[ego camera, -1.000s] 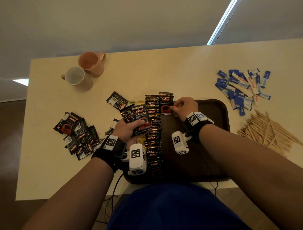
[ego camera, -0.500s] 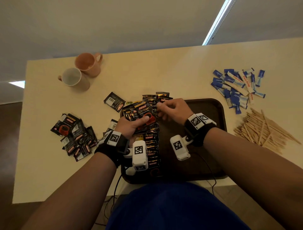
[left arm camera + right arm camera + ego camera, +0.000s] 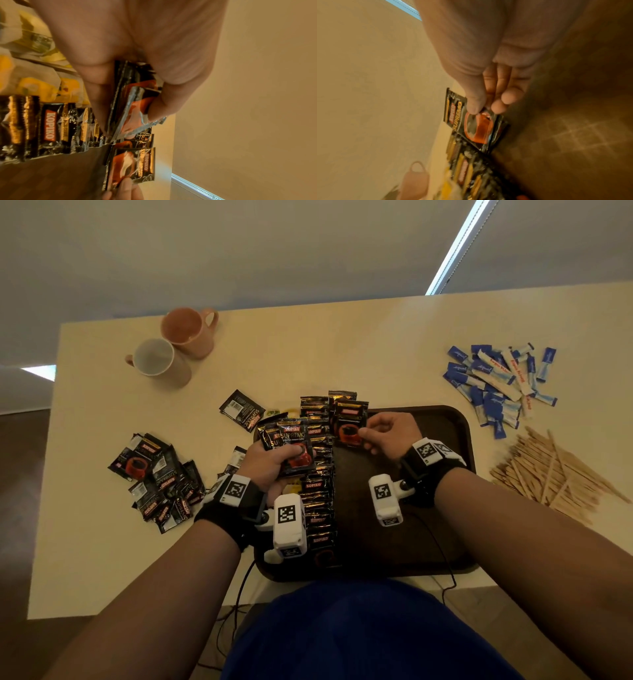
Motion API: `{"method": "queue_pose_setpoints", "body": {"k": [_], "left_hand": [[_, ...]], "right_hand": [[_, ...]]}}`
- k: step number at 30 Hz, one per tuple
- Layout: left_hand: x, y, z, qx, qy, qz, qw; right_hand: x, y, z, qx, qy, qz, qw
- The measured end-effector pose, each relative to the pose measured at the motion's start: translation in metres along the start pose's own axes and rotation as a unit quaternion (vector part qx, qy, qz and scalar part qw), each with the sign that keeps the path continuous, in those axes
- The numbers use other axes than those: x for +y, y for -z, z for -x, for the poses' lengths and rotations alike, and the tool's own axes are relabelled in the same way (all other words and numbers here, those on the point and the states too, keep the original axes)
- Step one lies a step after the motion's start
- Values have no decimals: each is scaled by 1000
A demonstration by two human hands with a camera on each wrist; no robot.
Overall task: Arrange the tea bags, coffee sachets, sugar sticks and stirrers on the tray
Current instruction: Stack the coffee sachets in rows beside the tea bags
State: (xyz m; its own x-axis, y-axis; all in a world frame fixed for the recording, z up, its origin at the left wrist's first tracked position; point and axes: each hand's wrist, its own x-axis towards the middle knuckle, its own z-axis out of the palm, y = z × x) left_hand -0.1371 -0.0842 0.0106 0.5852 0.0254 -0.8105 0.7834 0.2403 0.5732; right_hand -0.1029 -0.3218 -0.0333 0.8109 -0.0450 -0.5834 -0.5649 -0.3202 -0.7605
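Left hand [image 3: 270, 463] grip hides most of its sachet stack [image 3: 294, 446].

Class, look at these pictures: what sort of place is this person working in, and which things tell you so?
Probably an office pantry or meeting room. A plain table holds two mugs, a serving tray with a row of coffee sachets, and heaps of sugar sticks and wooden stirrers.

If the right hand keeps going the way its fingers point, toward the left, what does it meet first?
Probably the row of coffee sachets on the tray, then the left hand; the right hand already pinches one sachet. Depth unclear.
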Motion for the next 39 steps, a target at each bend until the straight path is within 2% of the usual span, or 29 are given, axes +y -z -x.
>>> {"method": "queue_pose_setpoints", "body": {"k": [6,11,21,30,39], "left_hand": [[-3,2,1,-1,-4,6,1000],[-2,3,1,1,2,11,1000],[-4,10,-3,27,1,6,1000],[-8,10,-8,33,2,16,999],[-8,14,-10,20,3,17,1000]], "right_hand": [[15,0,-15,53,0,130,990],[9,-11,-23,49,4,187,981],[1,-17,-31,59,-1,157,986],[-8,-11,-31,66,37,235,969],[-11,-16,-25,59,50,251,965]]}}
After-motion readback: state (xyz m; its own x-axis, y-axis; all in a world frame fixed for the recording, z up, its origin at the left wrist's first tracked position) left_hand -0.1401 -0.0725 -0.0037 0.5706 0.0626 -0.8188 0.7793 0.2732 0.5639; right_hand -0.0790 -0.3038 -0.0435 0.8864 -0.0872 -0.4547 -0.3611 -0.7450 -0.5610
